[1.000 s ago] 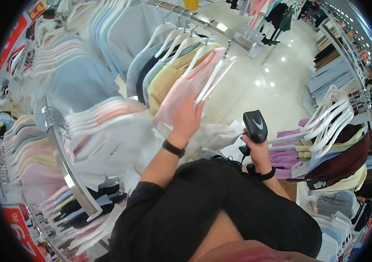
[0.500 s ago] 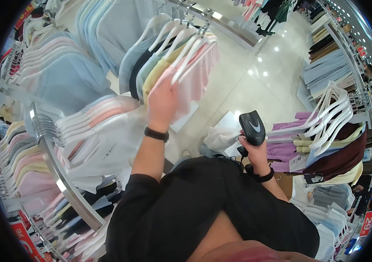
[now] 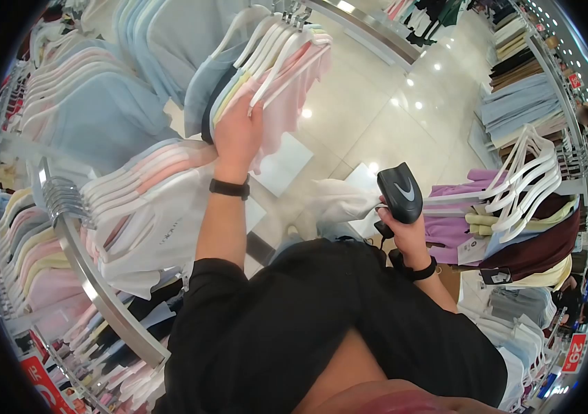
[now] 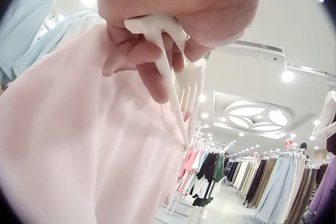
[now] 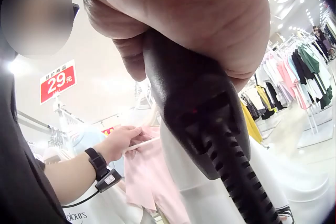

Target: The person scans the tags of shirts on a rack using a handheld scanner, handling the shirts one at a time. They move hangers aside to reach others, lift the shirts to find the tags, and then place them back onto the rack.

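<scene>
My left hand [image 3: 240, 134] grips the end of a white hanger [image 4: 164, 69] that carries a pink top [image 3: 285, 114]. Seen from the left wrist, the fingers curl round the hanger's tip and bunch some of the pink cloth [image 4: 58, 124]. This top is at the near end of a row with a yellow top [image 3: 230, 98], a dark one and a light blue one [image 3: 199, 93] behind it. Over by the right rack, my right hand [image 3: 411, 239] holds a black barcode scanner [image 3: 401, 193] by its handle. A ribbed cable sleeve [image 5: 239, 174] comes out of the handle's base.
At left, white tops [image 3: 149, 231] hang from a curved metal rail [image 3: 97, 286]. White hangers [image 3: 525, 179] and purple garments [image 3: 452, 214] are on the right rack. Tiled floor [image 3: 370, 103] lies between the racks. A red price sign [image 5: 58, 81] stands behind.
Left hand has moved left and up in the head view, bringing the pink top and hanger closer against the row. The right hand keeps the scanner in nearly the same place.
</scene>
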Demonstrator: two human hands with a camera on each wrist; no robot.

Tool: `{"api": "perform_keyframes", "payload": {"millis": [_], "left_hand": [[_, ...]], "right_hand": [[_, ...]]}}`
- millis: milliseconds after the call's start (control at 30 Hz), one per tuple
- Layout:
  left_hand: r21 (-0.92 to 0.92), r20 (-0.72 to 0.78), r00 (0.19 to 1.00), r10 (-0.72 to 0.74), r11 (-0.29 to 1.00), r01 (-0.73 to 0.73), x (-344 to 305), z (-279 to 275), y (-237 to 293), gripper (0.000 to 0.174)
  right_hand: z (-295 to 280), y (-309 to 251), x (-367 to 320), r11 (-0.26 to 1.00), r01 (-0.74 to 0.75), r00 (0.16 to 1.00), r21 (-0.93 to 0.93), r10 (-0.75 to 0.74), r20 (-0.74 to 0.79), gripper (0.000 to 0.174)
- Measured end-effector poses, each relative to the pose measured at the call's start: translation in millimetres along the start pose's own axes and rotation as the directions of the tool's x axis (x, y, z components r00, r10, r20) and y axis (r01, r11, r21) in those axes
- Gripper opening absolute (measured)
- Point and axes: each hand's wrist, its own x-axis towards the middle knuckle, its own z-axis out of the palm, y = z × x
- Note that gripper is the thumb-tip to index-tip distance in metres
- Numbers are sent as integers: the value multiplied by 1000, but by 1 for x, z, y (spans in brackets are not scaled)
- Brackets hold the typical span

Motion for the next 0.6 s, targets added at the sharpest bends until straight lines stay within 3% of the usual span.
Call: {"api": "perform_keyframes", "payload": {"millis": [133,200,267,333,367,400,467,500,567,600], "left_hand": [[-17,-109,994,19,1000,-21,-18,-9,10,30],[18,-355,913,199,978,-206,-41,-23,23,35],[40,-329,908,260,964,-261,-81,-29,35,40],[-323,-161,924,347,866,-382,-116,-19,60,48],[-473,43,921,387,820,-322,-121,-18,81,56],[-598,237,868,436,770,-224,-125,-16,101,64],[-665,344,756,557,713,-223,-145,14,107,73],[-703,460,688,562,703,-104,-148,25,109,72],[-720,507,662,552,694,-27,-153,39,112,62],[-716,532,649,544,698,0,-152,40,115,56]], "right_hand": [[-2,-7,-1,999,34,996,-36,-31,79,46],[3,-28,-4,999,45,996,4,-45,75,37],[-2,-34,-5,996,92,989,-13,-90,121,40],[-9,-44,-6,994,103,969,-35,-92,231,51],[-10,-52,-9,993,121,963,-3,-117,243,54],[-10,-60,-11,990,139,956,28,-141,257,57],[-21,-68,-11,987,153,929,56,-163,331,68],[-29,-67,-9,982,186,916,47,-190,354,68],[-43,-62,-8,969,247,886,34,-240,397,69],[-52,-60,-5,919,390,844,-57,-332,420,70]]}}
